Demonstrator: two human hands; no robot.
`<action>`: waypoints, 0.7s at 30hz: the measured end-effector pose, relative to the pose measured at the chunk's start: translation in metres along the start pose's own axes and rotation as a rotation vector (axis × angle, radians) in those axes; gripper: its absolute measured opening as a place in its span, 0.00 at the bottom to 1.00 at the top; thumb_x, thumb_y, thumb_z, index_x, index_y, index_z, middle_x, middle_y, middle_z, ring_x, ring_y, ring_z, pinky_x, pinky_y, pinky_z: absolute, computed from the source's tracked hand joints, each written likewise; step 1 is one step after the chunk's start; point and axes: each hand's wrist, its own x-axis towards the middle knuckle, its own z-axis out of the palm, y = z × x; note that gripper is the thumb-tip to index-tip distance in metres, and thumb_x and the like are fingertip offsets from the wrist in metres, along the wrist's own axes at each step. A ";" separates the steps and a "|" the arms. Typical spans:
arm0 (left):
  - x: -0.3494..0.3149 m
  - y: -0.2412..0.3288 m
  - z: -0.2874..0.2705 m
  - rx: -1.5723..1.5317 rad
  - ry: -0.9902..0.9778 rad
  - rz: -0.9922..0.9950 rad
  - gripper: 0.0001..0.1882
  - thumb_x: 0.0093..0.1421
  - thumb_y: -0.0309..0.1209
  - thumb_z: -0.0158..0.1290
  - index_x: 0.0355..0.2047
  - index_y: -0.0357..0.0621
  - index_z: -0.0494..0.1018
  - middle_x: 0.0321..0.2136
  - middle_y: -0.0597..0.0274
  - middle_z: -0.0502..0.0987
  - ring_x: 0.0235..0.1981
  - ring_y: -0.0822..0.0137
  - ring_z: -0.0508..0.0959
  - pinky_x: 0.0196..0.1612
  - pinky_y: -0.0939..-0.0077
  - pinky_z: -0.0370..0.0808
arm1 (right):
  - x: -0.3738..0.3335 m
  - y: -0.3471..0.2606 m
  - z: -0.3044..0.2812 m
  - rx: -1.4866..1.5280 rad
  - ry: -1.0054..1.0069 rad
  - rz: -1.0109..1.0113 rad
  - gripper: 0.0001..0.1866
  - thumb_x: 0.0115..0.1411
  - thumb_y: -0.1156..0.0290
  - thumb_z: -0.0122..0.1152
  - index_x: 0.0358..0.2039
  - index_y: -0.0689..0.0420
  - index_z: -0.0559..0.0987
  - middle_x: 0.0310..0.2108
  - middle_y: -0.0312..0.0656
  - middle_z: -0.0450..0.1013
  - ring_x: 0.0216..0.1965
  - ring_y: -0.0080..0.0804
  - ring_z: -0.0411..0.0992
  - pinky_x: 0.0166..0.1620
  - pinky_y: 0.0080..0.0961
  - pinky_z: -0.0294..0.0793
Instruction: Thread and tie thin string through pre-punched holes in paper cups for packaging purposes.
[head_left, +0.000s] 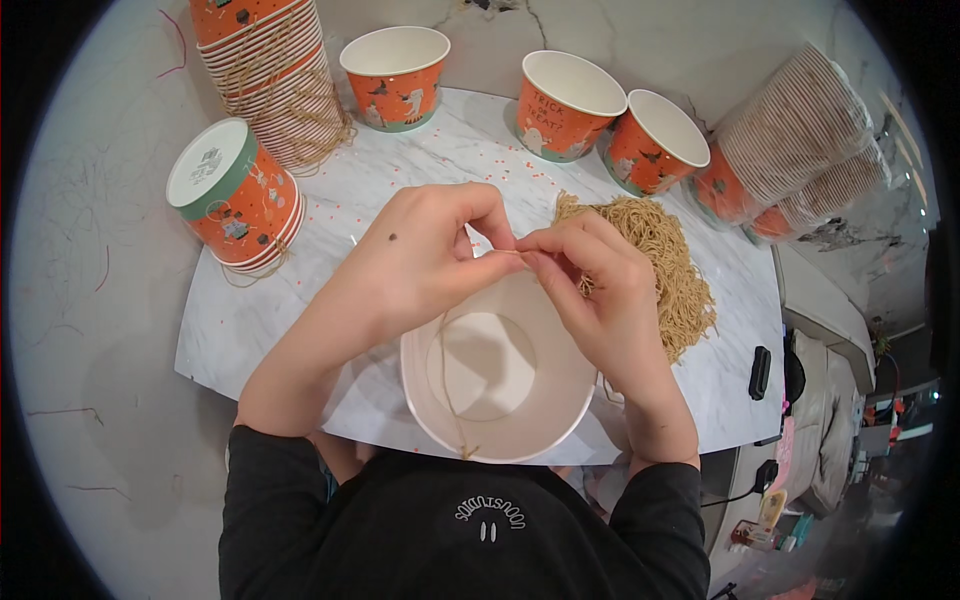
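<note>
A white-lined paper bucket (pixel 570 415) stands in front of me at the table's near edge, its mouth facing up. My left hand (pixel 425 245) and my right hand (pixel 605 285) meet over its far rim. Thumb and fingertips of each are pinched together on a thin tan twine. One length of the twine (pixel 447 375) runs down inside the bucket to a small knot at the near rim. Fingers partly hide where the twine meets the far rim. Right beside my right hand lies a heap of cut tan twine (pixel 675 270).
Orange printed buckets stand at the back: one bucket (pixel 395 85), then two more (pixel 565 115) (pixel 655 150). At left rise a tall bucket stack (pixel 265 80) draped with twine and a short upside-down stack (pixel 240 200). Wrapped stacks (pixel 795 140) lean at right, above a black object (pixel 760 372).
</note>
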 end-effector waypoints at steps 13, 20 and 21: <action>0.016 -0.022 0.009 -0.375 -0.140 -0.139 0.07 0.53 0.24 0.61 0.33 0.35 0.81 0.23 0.66 0.79 0.23 0.81 0.75 0.26 0.82 0.70 | -0.001 0.000 -0.006 0.008 -0.111 -0.067 0.08 0.54 0.81 0.63 0.35 0.57 0.77 0.32 0.41 0.73 0.32 0.39 0.76 0.34 0.32 0.76; 0.021 -0.024 0.009 -0.451 -0.135 -0.182 0.04 0.56 0.22 0.58 0.33 0.34 0.79 0.26 0.60 0.84 0.19 0.82 0.75 0.18 0.87 0.65 | -0.004 0.004 0.004 -0.058 -0.030 -0.179 0.11 0.50 0.80 0.70 0.34 0.56 0.79 0.33 0.40 0.73 0.33 0.40 0.76 0.34 0.32 0.76; 0.022 -0.025 0.009 -0.508 -0.129 -0.178 0.04 0.57 0.22 0.58 0.32 0.35 0.78 0.26 0.60 0.84 0.19 0.82 0.76 0.17 0.87 0.65 | -0.004 0.004 0.006 0.003 -0.008 -0.152 0.12 0.49 0.78 0.73 0.34 0.56 0.79 0.33 0.39 0.74 0.34 0.39 0.77 0.34 0.32 0.77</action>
